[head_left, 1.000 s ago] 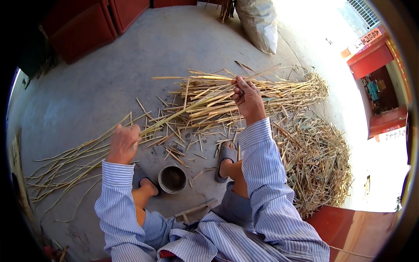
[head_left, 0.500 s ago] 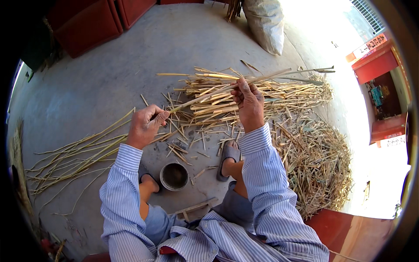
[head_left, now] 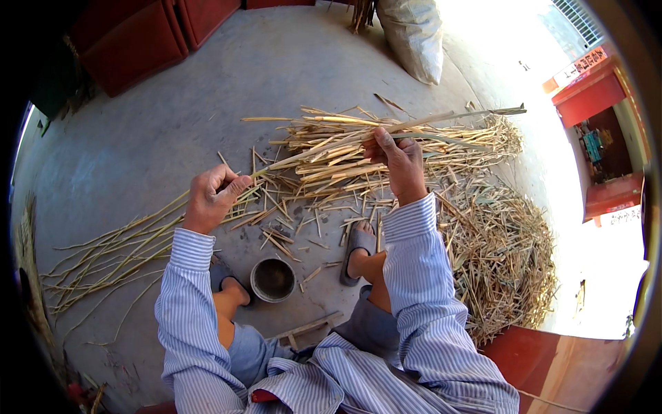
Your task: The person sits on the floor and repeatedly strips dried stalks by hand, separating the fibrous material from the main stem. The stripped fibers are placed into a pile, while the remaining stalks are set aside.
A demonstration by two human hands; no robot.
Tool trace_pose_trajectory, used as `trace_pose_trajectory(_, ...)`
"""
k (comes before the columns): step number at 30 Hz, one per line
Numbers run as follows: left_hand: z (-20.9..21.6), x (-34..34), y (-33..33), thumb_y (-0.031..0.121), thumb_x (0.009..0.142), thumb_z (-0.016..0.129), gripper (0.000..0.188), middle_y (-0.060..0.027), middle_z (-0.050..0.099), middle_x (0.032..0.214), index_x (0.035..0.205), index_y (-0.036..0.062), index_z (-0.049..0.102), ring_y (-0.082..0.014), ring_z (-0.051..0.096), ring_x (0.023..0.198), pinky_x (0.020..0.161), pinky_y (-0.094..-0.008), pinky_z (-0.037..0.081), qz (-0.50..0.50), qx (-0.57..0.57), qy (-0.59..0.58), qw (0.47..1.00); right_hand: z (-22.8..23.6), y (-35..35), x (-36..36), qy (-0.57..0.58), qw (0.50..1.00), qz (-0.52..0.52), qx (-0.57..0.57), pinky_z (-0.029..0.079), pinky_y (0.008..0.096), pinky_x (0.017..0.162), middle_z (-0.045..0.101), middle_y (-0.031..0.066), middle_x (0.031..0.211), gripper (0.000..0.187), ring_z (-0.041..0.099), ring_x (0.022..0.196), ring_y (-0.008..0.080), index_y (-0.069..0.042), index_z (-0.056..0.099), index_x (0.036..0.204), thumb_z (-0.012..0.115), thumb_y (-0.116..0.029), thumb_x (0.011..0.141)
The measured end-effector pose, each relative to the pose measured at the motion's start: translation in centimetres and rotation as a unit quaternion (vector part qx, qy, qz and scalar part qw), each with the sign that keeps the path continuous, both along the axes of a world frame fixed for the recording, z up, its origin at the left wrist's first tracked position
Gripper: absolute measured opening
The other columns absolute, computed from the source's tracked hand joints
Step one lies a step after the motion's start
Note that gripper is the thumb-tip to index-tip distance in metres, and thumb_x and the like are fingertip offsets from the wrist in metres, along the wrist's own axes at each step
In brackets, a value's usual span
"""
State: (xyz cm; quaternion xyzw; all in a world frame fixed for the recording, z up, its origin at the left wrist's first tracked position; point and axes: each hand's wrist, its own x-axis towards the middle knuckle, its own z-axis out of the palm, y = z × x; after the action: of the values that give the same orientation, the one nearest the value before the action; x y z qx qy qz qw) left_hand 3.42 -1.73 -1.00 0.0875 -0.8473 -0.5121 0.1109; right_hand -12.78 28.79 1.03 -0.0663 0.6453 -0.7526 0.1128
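Observation:
A long, thin dry stalk [head_left: 427,120] stretches between my hands, over the bundle of cut stalks. My left hand [head_left: 212,200] is closed round its thinner end, thumb on top. Further along, my right hand [head_left: 401,165] pinches it between thumb and fingers. From there its thicker end runs on to the right. A narrow greenish leaf strip [head_left: 452,142] trails to the right from beside the right hand. Under my hands the pale yellow stalk bundle [head_left: 331,165] lies on the floor. Long thin stalks [head_left: 117,255] fan out to the left, past my left hand.
A grey round bowl [head_left: 294,283] stands between my feet. Right of them rises a heap of short stalk scraps and husks [head_left: 503,255]. Cut bits litter the concrete floor [head_left: 158,145]. At the back are a pale sack [head_left: 414,41] and red furniture [head_left: 131,48].
My hands have moved slightly apart, the left one to the left and the right one to the right. The leaf strip beside the right hand now hangs lower.

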Motion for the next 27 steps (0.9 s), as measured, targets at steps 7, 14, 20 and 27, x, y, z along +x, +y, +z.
trace_pose_trajectory(7,-0.7,-1.1,-0.1,0.03,0.086,0.074,0.033,-0.0077,0.06,0.061,0.078,0.0004,0.062,-0.0121,0.054,0.055,0.051,-0.0297,0.043,0.089,-0.095,0.058,0.99,-1.0,0.9,0.4,0.02,0.996,0.02,0.081,0.055,0.0242,0.058,0.069,0.0099,0.078,0.028,0.064,0.061,0.0134,0.004,0.067,0.091,0.064,-0.024,0.095)
trace_pose_trajectory(14,-0.8,-2.2,0.8,0.03,0.087,0.073,0.033,-0.0082,0.06,0.061,0.076,0.0006,0.062,-0.0125,0.052,0.054,0.049,-0.0293,0.04,0.03,-0.097,0.077,0.992,-2.9,4.1,-2.3,-0.159,0.947,-0.153,-0.234,0.057,0.0234,0.072,0.065,0.0116,0.106,0.028,0.064,0.096,0.0169,-0.002,0.057,0.11,0.063,-0.024,0.095)
trace_pose_trajectory(20,-1.0,-1.7,2.2,0.032,0.085,0.074,0.034,-0.0074,0.059,0.058,0.075,0.0016,0.063,-0.0136,0.051,0.05,0.047,-0.0298,0.039,-0.006,-0.091,0.053,0.994,-1.9,-5.7,2.6,-0.147,0.963,0.151,-0.171,0.054,0.0207,0.066,0.065,0.0111,0.115,0.037,0.066,0.084,0.0127,-0.001,0.052,0.125,0.064,-0.017,0.094)
trace_pose_trajectory(27,-0.8,-1.4,3.4,0.031,0.084,0.074,0.03,-0.0098,0.062,0.061,0.077,0.004,0.063,-0.0213,0.058,0.052,0.048,-0.0343,0.042,0.031,-0.169,0.109,0.979,-2.6,-7.8,3.5,-0.108,0.988,0.018,-0.109,0.052,0.0231,0.057,0.068,0.0071,0.085,0.024,0.066,0.067,0.0122,-0.004,0.063,0.094,0.068,-0.027,0.092)
